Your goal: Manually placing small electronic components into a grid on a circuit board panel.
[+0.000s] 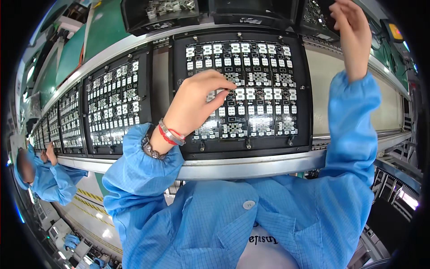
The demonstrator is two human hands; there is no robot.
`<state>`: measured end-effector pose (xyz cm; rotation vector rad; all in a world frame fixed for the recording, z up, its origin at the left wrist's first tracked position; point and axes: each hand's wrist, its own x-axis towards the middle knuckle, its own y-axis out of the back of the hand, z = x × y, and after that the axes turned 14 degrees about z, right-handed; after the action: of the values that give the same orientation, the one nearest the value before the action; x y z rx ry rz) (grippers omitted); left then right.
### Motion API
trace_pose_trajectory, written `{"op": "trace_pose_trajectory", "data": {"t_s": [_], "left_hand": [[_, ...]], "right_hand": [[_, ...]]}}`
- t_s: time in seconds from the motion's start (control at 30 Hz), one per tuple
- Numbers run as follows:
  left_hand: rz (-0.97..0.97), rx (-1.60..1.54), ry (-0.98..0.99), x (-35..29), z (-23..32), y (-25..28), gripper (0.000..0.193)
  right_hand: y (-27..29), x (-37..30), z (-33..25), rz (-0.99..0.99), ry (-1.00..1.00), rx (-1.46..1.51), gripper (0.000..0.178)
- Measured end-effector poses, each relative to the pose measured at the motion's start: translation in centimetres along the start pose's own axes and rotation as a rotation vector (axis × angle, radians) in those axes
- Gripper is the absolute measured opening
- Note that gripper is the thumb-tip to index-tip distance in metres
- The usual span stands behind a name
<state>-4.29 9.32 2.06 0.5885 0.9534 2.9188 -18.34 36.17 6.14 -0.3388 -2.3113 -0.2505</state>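
A black carrier frame (242,151) holding a panel of dark circuit boards (228,69) with rows of white pads lies in front of me. My left hand (197,96) is over the panel's middle, thumb and forefinger brought together in a pinch just above the boards. Whatever is between those fingertips is too small to name. Up at the right, my right hand (355,38) is raised beside a dark bin of small parts (313,15). Its fingers are bent but apart, and I see nothing held in them.
More carriers with board panels (114,101) line the conveyor to the left. Two black bins, one with metal parts (170,8) and another (253,11), stand beyond the rail. A metal rail (251,169) runs along the near edge. Another person in blue (53,179) works at far left.
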Motion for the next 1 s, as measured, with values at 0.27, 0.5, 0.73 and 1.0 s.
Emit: {"op": "trace_pose_trajectory", "data": {"t_s": [0.27,0.5,0.73,1.0], "left_hand": [[0.042,0.121,-0.035,-0.2,0.1,-1.1,0.018],[0.005,0.276,-0.155,-0.2,1.1,-1.0,0.018],[-0.02,0.339,-0.169,-0.3,1.4,-1.1,0.018],[-0.007,0.445,-0.172,-0.4,1.8,-1.4,0.014]], "right_hand": [[2.2,5.9,10.0,-0.18,-0.161,-0.186,0.02],[1.4,6.0,11.7,-0.202,-0.081,-0.392,0.018],[1.5,5.9,11.6,-0.199,-0.068,-0.402,0.019],[1.6,5.7,11.5,-0.205,-0.182,-0.354,0.02]]}}
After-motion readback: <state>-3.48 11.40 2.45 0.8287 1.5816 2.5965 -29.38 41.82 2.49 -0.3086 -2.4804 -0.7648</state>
